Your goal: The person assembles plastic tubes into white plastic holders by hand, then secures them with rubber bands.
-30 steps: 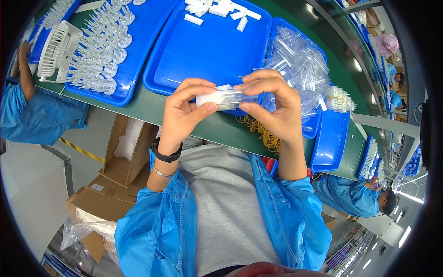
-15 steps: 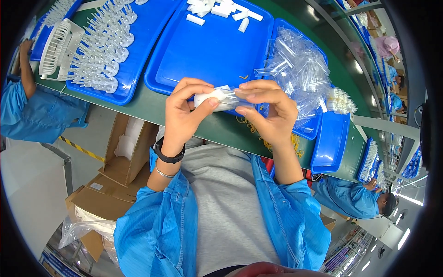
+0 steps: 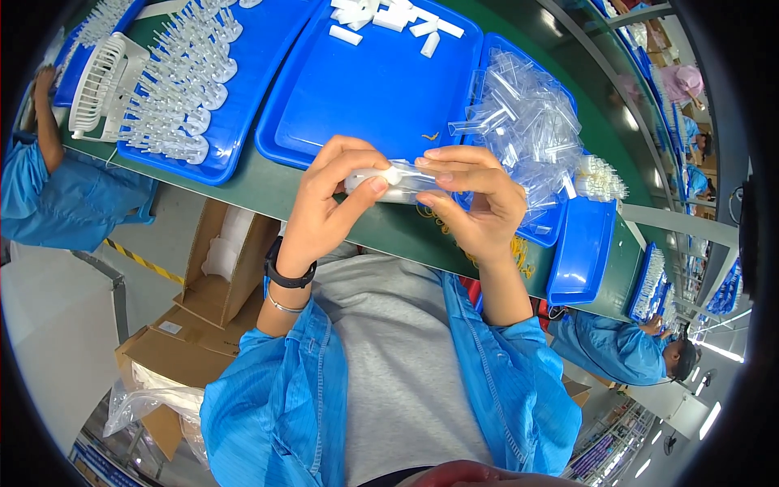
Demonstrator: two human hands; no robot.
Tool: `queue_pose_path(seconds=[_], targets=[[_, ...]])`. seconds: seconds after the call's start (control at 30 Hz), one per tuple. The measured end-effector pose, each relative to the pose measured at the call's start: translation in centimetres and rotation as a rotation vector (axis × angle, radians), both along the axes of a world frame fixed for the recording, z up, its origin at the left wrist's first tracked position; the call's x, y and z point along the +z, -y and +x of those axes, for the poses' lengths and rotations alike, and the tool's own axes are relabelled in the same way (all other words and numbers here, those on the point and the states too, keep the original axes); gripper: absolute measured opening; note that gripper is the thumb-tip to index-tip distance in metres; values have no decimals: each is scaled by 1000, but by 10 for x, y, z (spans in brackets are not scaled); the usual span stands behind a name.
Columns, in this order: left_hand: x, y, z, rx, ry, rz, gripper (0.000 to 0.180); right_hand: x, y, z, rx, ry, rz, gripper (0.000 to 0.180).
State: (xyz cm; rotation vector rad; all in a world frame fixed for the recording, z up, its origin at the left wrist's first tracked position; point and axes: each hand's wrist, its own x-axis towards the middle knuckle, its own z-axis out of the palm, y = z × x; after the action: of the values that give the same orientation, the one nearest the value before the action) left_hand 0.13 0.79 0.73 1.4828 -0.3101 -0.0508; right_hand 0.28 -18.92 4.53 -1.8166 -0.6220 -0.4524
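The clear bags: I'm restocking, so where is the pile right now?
In the head view the clear bags lie heaped on a blue tray to the person's right, just beyond the right hand.

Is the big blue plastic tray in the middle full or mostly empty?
Mostly empty. The big blue plastic tray shows bare blue floor, with only a few small white plastic pieces gathered at its far edge.
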Motion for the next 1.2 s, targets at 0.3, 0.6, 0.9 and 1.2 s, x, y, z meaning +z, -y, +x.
queue_pose_path(seconds=[0.3, 0.6, 0.9, 1.2], targets=[[2, -6, 0, 57, -69, -223, 26, 18, 19, 6, 131, -296, -194, 28], [-3, -3, -1, 4, -65, -253, 41, 11, -6, 2, 74, -443, -61, 23], [-14, -3, -1, -22, -298, -582, 35, 7, -4, 5, 91, -386, -50, 27], [-18, -6, 0, -86, -104, -476, 36, 0, -12, 1, 85, -300, -90, 29]])
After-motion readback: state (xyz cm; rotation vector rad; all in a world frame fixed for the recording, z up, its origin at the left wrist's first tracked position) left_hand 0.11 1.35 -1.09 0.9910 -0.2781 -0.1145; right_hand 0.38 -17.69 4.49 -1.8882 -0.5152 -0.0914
